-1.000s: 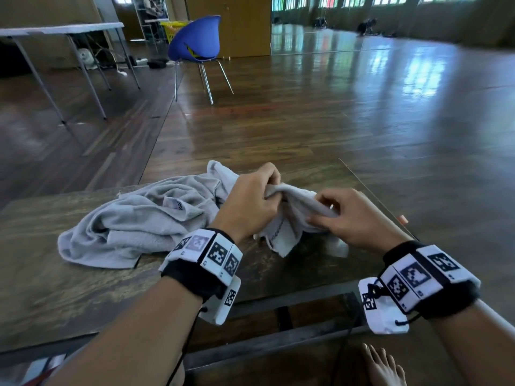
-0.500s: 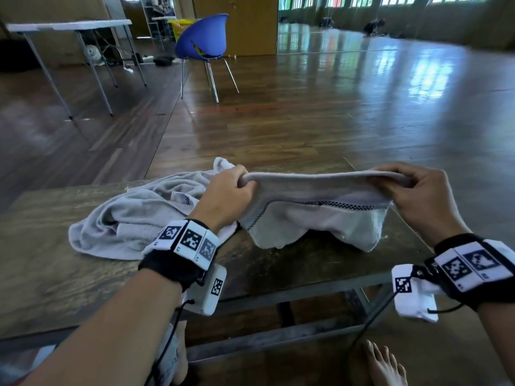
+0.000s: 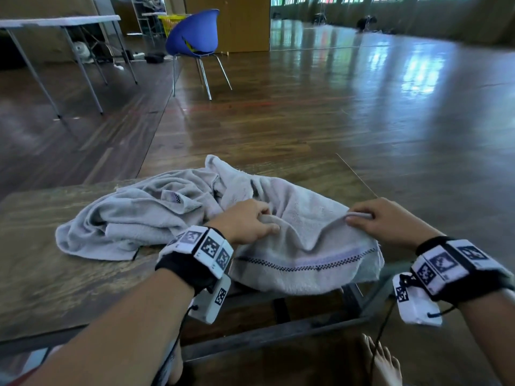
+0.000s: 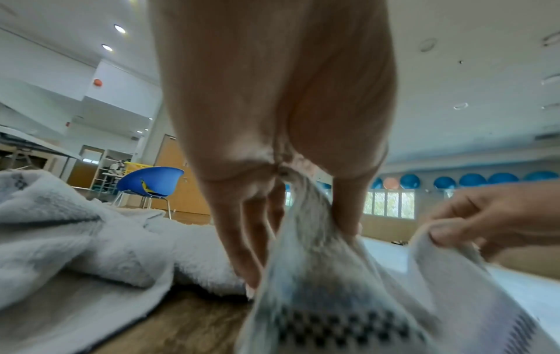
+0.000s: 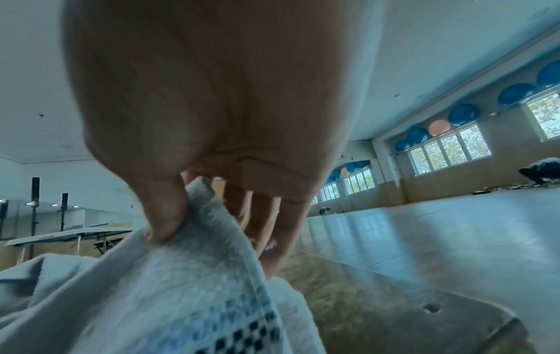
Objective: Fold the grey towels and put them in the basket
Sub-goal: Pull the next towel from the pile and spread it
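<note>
Where hands (image 3: 245, 221) pinch, crumpled towel (image 3: 133, 215) alongside.

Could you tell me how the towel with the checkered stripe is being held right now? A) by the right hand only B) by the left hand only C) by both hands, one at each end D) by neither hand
C: the left hand and right hand each pinch the upper edge of the striped towel.

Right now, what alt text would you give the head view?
Left hand and right hand pinch the edge of a grey towel draped over the table's near edge. A crumpled towel lies to its left, a blue chair beyond.
</note>
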A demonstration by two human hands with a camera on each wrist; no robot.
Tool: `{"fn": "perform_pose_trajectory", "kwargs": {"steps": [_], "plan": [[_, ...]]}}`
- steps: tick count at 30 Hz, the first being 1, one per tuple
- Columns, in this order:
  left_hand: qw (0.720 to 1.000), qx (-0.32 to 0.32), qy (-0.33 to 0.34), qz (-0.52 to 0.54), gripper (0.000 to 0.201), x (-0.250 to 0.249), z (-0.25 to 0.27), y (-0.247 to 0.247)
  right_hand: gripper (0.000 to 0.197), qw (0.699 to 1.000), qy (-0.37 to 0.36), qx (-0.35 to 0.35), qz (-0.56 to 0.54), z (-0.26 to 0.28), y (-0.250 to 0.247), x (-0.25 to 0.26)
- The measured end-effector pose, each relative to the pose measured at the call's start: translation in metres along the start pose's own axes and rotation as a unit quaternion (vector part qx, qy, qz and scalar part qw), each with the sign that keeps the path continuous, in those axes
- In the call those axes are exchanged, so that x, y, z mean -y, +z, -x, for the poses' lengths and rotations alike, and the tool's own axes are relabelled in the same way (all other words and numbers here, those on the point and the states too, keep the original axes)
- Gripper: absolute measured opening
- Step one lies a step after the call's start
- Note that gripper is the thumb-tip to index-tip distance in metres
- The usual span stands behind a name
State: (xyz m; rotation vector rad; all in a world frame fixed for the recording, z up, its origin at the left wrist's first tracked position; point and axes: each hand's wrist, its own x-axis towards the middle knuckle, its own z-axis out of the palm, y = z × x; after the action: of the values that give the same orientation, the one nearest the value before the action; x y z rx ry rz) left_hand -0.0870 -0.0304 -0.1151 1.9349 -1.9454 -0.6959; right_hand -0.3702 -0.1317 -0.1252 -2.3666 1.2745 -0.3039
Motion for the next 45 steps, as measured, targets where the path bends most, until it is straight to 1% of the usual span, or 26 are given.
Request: {"fn": "perform_pose_trajectory", "kwargs": {"steps": [1,3,5,7,10,13,15,17,18,20,21,22,24,25,27,29,31,32,33,34,36,37,39,41,43,45], "plan": [[1.0,-0.023,0.011,0.014,0.028,0.0,-0.001,0.003,0.016,1.0,-0.004,-0.019,0.004,-0.003,0.003,0.003],[0.999,-0.033,0.028,0.015,0.026,0.0,-0.003,0.009,0.013,1.0,-0.015,-0.012,0.006,-0.008,0.013,0.006],[1.0,-0.014,0.027,-0.002,0.023,-0.001,-0.005,0.015,0.013,0.999,-0.02,0.026,0.015,-0.013,0.027,0.007],[0.999,0.024,0.023,-0.023,0.022,-0.003,-0.008,0.021,0.018,0.998,-0.014,0.055,0.037,-0.015,0.039,0.009],[0.996,0.066,0.031,-0.05,0.021,-0.007,-0.012,0.027,0.025,0.997,0.001,0.043,0.06,-0.018,0.042,0.013],[0.998,0.04,0.047,-0.019,0.02,-0.011,-0.016,0.028,0.021,0.999,-0.03,0.039,0.009,-0.022,0.033,0.025],[0.997,-0.009,0.073,-0.016,0.016,-0.013,-0.019,0.029,0.019,0.994,-0.071,-0.017,-0.087,-0.024,0.025,0.035],[0.994,-0.043,0.099,-0.001,0.014,-0.017,-0.02,0.027,0.029,0.965,-0.101,-0.062,-0.235,-0.025,0.016,0.044],[0.992,-0.045,0.113,0.021,0.014,-0.018,-0.021,0.025,0.032,0.94,-0.109,-0.067,-0.318,-0.025,0.012,0.047],[0.989,-0.024,0.126,0.076,0.017,-0.02,-0.021,0.02,0.027,0.869,-0.108,-0.052,-0.481,-0.024,0.004,0.052],[0.987,-0.01,0.119,0.103,0.019,-0.02,-0.02,0.016,0.024,0.846,-0.107,-0.054,-0.52,-0.024,0.002,0.052],[0.985,0.0,0.108,0.135,0.022,-0.022,-0.021,0.014,0.025,0.849,-0.108,-0.072,-0.512,-0.023,0.0,0.05],[0.972,0.001,0.088,0.216,0.026,-0.026,-0.021,0.009,0.028,0.901,-0.101,-0.107,-0.407,-0.023,-0.002,0.044],[0.961,-0.003,0.08,0.265,0.029,-0.028,-0.021,0.008,0.026,0.924,-0.086,-0.089,-0.361,-0.021,-0.002,0.04],[0.934,0.015,0.062,0.353,0.034,-0.031,-0.019,0.006,0.019,0.944,-0.049,0.022,-0.326,-0.016,0.002,0.037],[0.921,0.047,0.056,0.383,0.04,-0.034,-0.017,0.006,0.014,0.939,-0.029,0.126,-0.319,-0.011,0.006,0.035],[0.926,0.053,0.055,0.369,0.041,-0.036,-0.014,0.008,0.014,0.918,-0.015,0.176,-0.354,-0.008,0.009,0.035],[0.931,0.045,0.054,0.357,0.04,-0.037,-0.013,0.009,0.022,0.913,-0.01,0.192,-0.361,-0.009,0.01,0.036],[0.937,0.033,0.055,0.342,0.037,-0.036,-0.013,0.009,0.029,0.915,-0.008,0.196,-0.353,-0.009,0.011,0.038],[0.944,0.021,0.056,0.325,0.032,-0.034,-0.013,0.008,0.035,0.92,-0.008,0.182,-0.346,-0.011,0.011,0.039],[0.952,0.021,0.047,0.302,0.021,-0.029,-0.014,0.004,0.038,0.925,-0.004,0.102,-0.365,-0.017,0.012,0.041],[0.952,0.038,0.037,0.3,0.016,-0.025,-0.014,0.002,0.032,0.922,0.0,0.043,-0.385,-0.02,0.012,0.042],[0.945,0.089,0.018,0.314,0.012,-0.018,-0.012,-0.001,0.01,0.902,-0.002,-0.071,-0.425,-0.026,0.013,0.045],[0.926,0.131,-0.006,0.355,0.013,-0.013,-0.011,-0.002,0.023,0.885,-0.019,-0.144,-0.443,-0.03,0.016,0.049],[0.903,0.169,-0.019,0.395,0.009,-0.012,-0.01,-0.003,0.021,0.875,-0.037,-0.164,-0.455,-0.03,0.018,0.055],[0.896,0.173,-0.004,0.409,0.009,-0.013,-0.01,-0.002,0.022,0.871,-0.053,-0.15,-0.464,-0.028,0.021,0.062]]}}
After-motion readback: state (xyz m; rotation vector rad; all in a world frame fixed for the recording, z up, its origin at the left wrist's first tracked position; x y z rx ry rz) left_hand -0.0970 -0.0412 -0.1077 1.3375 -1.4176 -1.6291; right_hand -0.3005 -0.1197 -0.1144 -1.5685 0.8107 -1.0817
